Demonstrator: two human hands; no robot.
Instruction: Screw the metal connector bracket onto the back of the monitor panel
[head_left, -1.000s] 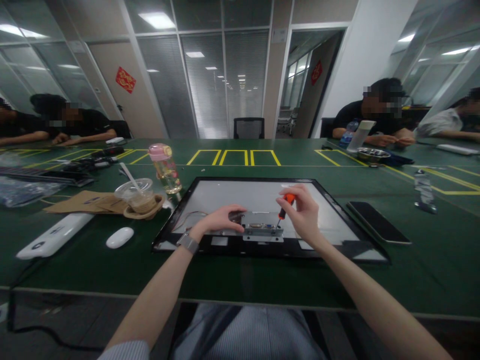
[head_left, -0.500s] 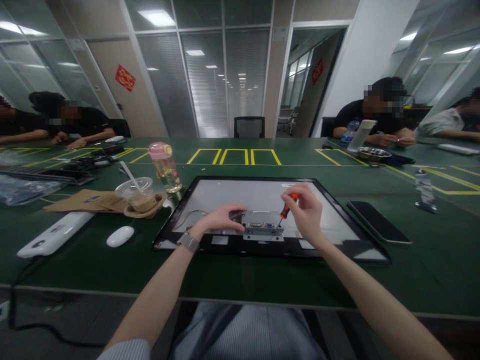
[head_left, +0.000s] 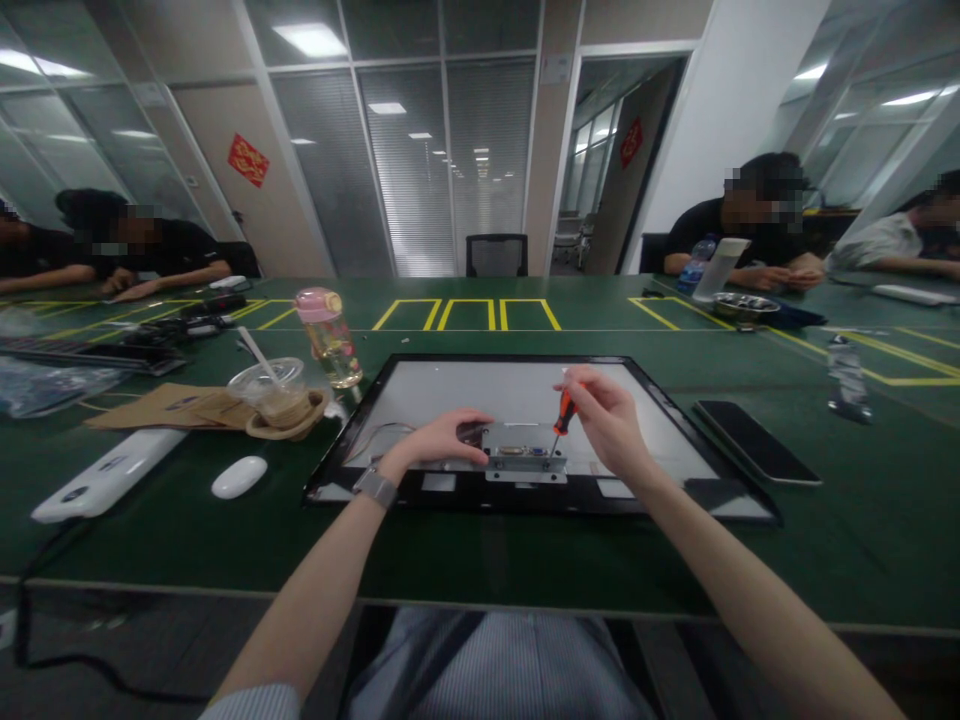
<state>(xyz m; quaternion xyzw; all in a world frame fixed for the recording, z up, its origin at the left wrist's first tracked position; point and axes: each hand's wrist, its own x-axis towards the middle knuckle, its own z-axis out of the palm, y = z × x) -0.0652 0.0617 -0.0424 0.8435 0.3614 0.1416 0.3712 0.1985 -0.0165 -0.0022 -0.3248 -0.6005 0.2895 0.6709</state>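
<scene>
A black-framed display panel (head_left: 457,385) lies flat with its pale back up on the green table. Near its front edge sits a metal bracket (head_left: 527,465) with video connector ports in it. My left hand (head_left: 448,437), a watch on its wrist, grips the bracket's left end between thumb and fingers. In my right hand (head_left: 606,418) is a red and black screwdriver (head_left: 565,412), pinched by the handle. It stands almost upright, slightly tilted, with its tip down at the bracket's right part. Whether the tip sits in a screw is too small to tell.
A black phone (head_left: 756,442) lies right of the panel. To the left are a white mouse (head_left: 240,477), a plastic cup (head_left: 274,390), a pink-lidded bottle (head_left: 330,340) and a white power strip (head_left: 109,475). Several people sit across the table (head_left: 480,560).
My right hand has shifted slightly left with the screwdriver, which now stands more upright. The left hand keeps its place on the bracket.
</scene>
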